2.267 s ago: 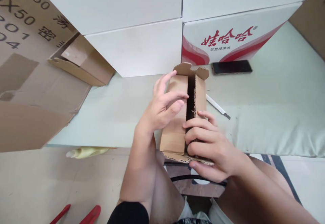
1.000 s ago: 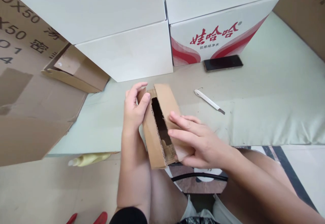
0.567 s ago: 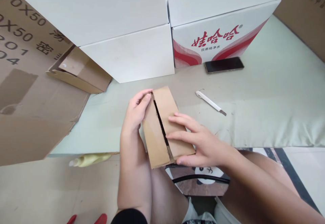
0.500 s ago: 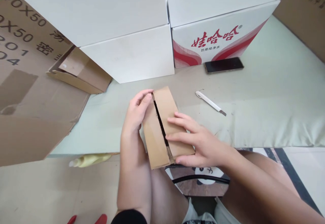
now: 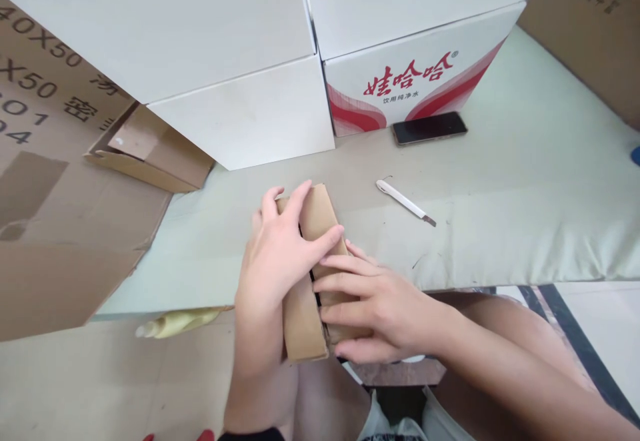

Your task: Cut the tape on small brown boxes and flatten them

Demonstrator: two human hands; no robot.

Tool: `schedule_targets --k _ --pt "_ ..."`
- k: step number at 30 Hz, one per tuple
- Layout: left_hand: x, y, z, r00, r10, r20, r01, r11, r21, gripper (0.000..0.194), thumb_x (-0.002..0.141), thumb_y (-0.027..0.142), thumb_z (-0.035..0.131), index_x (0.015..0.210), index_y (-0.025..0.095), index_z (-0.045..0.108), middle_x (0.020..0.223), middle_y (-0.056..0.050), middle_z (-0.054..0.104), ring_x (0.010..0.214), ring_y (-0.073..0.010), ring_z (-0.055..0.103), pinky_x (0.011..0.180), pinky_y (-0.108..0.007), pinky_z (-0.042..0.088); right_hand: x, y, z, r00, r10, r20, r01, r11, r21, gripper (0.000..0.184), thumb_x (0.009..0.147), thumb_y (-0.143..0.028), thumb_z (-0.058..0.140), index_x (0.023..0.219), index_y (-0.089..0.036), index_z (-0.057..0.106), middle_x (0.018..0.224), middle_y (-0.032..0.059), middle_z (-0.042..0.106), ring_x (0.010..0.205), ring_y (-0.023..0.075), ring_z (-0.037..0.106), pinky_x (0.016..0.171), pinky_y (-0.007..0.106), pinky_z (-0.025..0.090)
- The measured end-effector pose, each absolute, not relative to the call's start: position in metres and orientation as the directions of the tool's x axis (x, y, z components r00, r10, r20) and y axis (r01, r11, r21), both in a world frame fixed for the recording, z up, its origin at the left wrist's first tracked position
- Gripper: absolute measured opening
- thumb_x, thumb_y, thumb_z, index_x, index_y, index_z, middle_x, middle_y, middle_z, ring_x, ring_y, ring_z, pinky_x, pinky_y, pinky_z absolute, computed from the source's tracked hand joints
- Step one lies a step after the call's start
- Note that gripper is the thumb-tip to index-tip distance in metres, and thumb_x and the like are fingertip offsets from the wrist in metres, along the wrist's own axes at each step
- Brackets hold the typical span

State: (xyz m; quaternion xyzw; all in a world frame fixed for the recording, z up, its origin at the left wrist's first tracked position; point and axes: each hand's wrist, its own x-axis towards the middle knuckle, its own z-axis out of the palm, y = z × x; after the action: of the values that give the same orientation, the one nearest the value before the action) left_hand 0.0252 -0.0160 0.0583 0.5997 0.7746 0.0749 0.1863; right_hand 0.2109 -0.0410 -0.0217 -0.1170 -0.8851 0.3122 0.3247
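Observation:
A small brown cardboard box (image 5: 303, 324) lies tilted at the table's front edge, a narrow dark gap running between its two top flaps. Across its far part reaches my left hand (image 5: 280, 251), with the thumb over the right flap and the other fingers bent around the far left edge, gripping it. My right hand (image 5: 370, 304) rests on the right flap, fingers apart and laid flat, tips near the gap. What is inside the box cannot be seen. A white utility knife (image 5: 404, 200) with its blade out lies beyond my right hand.
White cartons (image 5: 250, 121) stand stacked at the back, one with red lettering. In front of them lies a black phone (image 5: 430, 128). Large brown cartons (image 5: 75, 241) flank both sides; an open small box (image 5: 155, 148) is at left. A yellow bottle (image 5: 180, 322) shows below the table edge.
My left hand has shifted from the far left corner across the top, its thumb now over the right flap. My right hand has moved slightly nearer the gap. The box sits a little closer to me.

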Motion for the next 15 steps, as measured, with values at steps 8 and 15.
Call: schedule_targets --k 8,15 --pt "0.022 -0.010 0.051 -0.117 0.973 -0.197 0.915 0.183 0.360 0.079 0.085 0.071 0.060 0.159 0.046 0.045 0.159 -0.007 0.044 0.139 -0.0454 0.043 0.116 -0.066 0.041 0.193 -0.045 -0.028 -0.471 0.462 0.751 -0.039 0.840 -0.541 0.020 0.095 -0.034 0.064 0.080 -0.022 0.064 0.093 0.0034 0.051 0.113 0.0194 0.059 0.115 0.040 0.052" --pt "0.017 -0.010 0.038 0.085 0.995 -0.042 0.892 -0.057 0.449 0.074 0.080 0.067 0.075 0.148 0.044 0.061 0.143 -0.011 0.049 0.144 -0.0456 0.031 0.121 -0.070 0.030 0.191 -0.050 -0.027 -0.513 0.441 0.736 -0.094 0.824 -0.559 0.011 0.095 -0.031 0.058 0.087 -0.025 0.059 0.090 0.0025 0.053 0.107 0.0210 0.059 0.111 0.040 0.052"
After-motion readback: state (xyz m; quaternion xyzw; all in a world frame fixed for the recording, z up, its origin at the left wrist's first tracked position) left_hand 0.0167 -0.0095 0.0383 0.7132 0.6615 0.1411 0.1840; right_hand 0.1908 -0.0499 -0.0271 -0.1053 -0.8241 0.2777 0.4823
